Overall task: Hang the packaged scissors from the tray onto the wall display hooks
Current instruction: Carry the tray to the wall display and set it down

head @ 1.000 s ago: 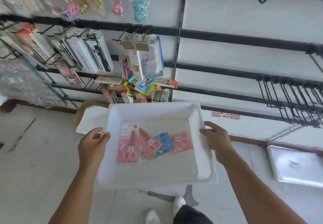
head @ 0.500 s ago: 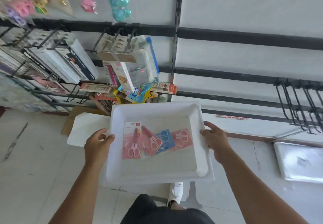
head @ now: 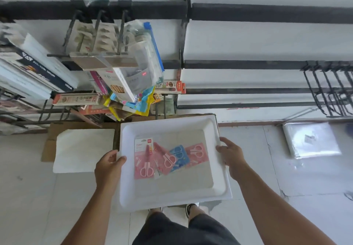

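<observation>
I hold a white tray (head: 219,183) level in front of me, close to the wall display. My left hand (head: 109,166) grips its left rim and my right hand (head: 230,155) grips its right rim. Several packaged scissors lie overlapping in the tray: a pink pack (head: 143,160) at the left, another pink one (head: 165,159) beside it, a blue pack (head: 179,156), and a pink pack (head: 196,154) at the right. Bare black hooks (head: 330,91) stick out from the wall rails at the right.
Hooks at the left (head: 99,34) carry stationery packs and boxes (head: 34,70). A flat white board (head: 82,149) lies on cardboard on the floor at left. A plastic-wrapped white stack (head: 311,139) lies on the floor at right. My legs and shoes are below the tray.
The view has moved closer to the wall and tilted down. The tray stays held in both hands, and the scissors packs have not shifted in it.
</observation>
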The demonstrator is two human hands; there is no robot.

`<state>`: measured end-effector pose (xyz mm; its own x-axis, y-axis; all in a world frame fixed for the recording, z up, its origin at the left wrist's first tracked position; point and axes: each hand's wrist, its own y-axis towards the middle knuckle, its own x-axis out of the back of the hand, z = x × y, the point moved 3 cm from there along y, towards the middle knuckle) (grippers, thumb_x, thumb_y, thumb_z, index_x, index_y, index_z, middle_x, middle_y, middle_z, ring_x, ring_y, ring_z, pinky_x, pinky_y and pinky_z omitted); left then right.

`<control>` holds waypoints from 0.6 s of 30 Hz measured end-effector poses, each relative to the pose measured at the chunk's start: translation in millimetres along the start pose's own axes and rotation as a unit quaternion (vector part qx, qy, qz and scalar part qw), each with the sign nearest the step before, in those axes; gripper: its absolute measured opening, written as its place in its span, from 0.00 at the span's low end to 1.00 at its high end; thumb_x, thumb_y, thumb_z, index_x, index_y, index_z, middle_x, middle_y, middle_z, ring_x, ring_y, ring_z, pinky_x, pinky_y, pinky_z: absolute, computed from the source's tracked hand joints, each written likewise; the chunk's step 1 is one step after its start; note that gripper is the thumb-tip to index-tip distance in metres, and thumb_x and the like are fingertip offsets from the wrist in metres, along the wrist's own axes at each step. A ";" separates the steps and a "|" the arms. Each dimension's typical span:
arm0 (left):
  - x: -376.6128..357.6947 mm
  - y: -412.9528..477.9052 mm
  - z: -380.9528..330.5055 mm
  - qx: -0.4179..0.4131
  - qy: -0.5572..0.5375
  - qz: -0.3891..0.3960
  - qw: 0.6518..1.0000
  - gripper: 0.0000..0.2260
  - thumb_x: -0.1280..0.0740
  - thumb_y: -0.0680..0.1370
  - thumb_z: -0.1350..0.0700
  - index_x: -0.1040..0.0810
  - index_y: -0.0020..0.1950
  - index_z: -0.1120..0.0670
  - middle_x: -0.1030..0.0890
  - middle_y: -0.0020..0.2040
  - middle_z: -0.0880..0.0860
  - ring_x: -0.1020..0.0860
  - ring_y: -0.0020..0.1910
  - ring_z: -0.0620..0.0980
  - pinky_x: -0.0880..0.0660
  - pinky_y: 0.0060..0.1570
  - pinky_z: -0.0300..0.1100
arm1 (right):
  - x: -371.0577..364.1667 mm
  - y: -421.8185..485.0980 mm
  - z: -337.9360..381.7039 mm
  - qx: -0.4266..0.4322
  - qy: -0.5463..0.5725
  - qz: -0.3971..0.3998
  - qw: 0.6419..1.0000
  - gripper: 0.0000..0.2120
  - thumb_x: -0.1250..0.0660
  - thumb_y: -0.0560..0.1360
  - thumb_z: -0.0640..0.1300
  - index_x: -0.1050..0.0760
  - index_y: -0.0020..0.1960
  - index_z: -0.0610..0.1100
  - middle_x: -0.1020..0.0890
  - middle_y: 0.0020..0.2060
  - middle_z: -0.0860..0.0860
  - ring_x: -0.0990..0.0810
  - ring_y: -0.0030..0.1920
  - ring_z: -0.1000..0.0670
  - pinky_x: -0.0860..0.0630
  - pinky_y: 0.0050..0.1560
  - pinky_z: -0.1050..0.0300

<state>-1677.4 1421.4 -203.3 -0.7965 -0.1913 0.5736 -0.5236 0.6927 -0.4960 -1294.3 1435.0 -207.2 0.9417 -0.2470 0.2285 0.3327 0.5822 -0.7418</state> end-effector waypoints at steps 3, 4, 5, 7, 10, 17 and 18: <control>-8.0 4.6 5.6 0.007 0.011 0.026 1.000 0.17 0.28 0.76 0.57 0.22 0.65 0.56 0.20 0.55 0.54 0.22 0.51 0.55 0.21 0.53 0.55 | -2.6 7.8 -16.6 -0.017 0.009 -0.013 1.000 0.21 0.36 0.78 0.32 0.23 0.68 0.45 0.17 0.57 0.37 0.19 0.45 0.42 0.22 0.44 0.55; -12.4 6.7 7.6 0.009 0.011 0.037 0.999 0.17 0.29 0.77 0.58 0.22 0.66 0.57 0.20 0.54 0.53 0.22 0.50 0.55 0.21 0.53 0.54 | -3.4 10.7 -21.3 -0.022 0.007 -0.017 1.000 0.22 0.37 0.78 0.31 0.23 0.69 0.45 0.17 0.57 0.37 0.19 0.44 0.42 0.22 0.45 0.55; -16.8 8.9 8.8 0.012 0.009 0.045 0.999 0.17 0.30 0.77 0.60 0.22 0.66 0.56 0.21 0.52 0.52 0.22 0.49 0.55 0.21 0.53 0.52 | -4.3 14.1 -25.6 -0.026 0.004 -0.023 0.999 0.22 0.37 0.78 0.31 0.23 0.69 0.45 0.17 0.58 0.37 0.19 0.44 0.43 0.22 0.45 0.55; -25.1 13.1 12.4 0.016 0.013 0.059 0.998 0.15 0.31 0.77 0.62 0.20 0.63 0.54 0.20 0.50 0.51 0.21 0.49 0.56 0.21 0.53 0.52 | -6.3 20.3 -31.9 -0.034 -0.001 -0.032 0.999 0.23 0.39 0.78 0.30 0.23 0.69 0.46 0.16 0.56 0.39 0.19 0.41 0.44 0.22 0.41 0.57; -40.0 22.6 18.4 0.008 0.029 0.078 0.996 0.14 0.33 0.75 0.64 0.20 0.58 0.51 0.16 0.53 0.53 0.18 0.50 0.56 0.20 0.50 0.52 | -10.1 29.4 -34.5 -0.034 -0.013 -0.038 0.999 0.25 0.43 0.78 0.27 0.24 0.69 0.45 0.18 0.42 0.46 0.23 0.35 0.49 0.26 0.26 0.66; -66.5 42.8 33.3 0.016 0.010 0.066 0.998 0.20 0.35 0.75 0.67 0.21 0.64 0.53 0.17 0.57 0.53 0.20 0.54 0.56 0.22 0.46 0.46 | -21.8 50.8 -35.8 -0.014 -0.017 -0.056 0.998 0.28 0.46 0.76 0.24 0.26 0.70 0.45 0.21 0.39 0.50 0.23 0.35 0.50 0.26 0.28 0.64; -67.1 45.0 34.6 0.015 0.003 0.064 0.998 0.20 0.35 0.75 0.67 0.21 0.64 0.53 0.17 0.57 0.54 0.19 0.53 0.56 0.22 0.45 0.45 | -22.7 51.5 -35.6 -0.009 -0.017 -0.062 0.998 0.28 0.46 0.77 0.25 0.27 0.71 0.44 0.21 0.40 0.50 0.24 0.36 0.49 0.26 0.31 0.62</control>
<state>-1658.0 1441.3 -286.6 -0.8559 -0.0983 0.5078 -0.4260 0.6906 -0.5845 -1300.2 1443.0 -273.0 0.8948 -0.2903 0.3393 0.4458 0.5352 -0.7176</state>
